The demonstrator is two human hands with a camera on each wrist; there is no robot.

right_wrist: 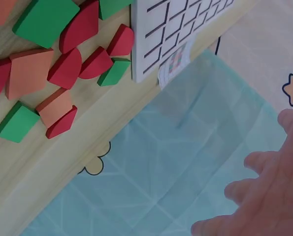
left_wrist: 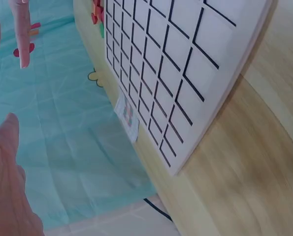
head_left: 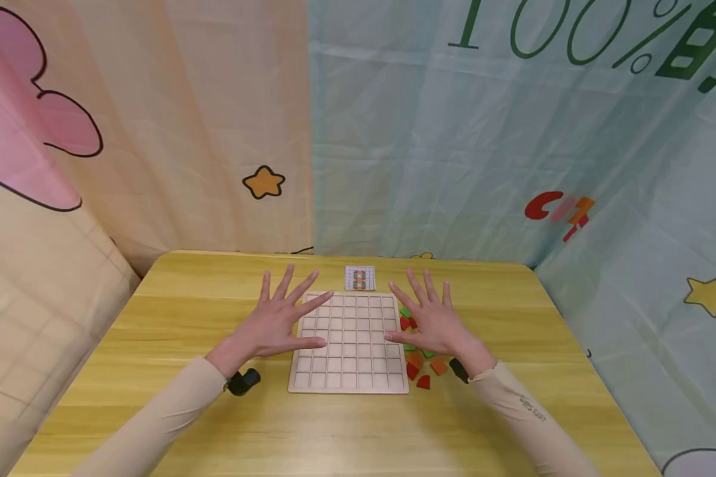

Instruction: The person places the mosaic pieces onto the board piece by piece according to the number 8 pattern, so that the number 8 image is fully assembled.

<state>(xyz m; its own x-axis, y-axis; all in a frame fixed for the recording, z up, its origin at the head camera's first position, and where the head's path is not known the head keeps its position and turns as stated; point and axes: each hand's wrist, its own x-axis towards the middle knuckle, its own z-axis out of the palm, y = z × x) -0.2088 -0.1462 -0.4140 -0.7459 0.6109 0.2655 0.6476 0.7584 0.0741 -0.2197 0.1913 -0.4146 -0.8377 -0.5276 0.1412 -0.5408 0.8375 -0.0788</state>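
A white grid board with dark lines lies on the wooden table. Over its left edge, my left hand hovers with fingers spread wide and holds nothing. My right hand is spread the same way above the board's right edge and the loose pieces beside it. Those are small flat blocks: green squares, orange squares and red quarter-round pieces. In the head view the right hand covers some of them. Behind the board lies a small card printed with a grid and a coloured pattern.
The table ends at a back edge close to hanging cloth printed with stars and lettering. Cloth also hangs at both sides. A dark wrist device is on the left wrist, another on the right.
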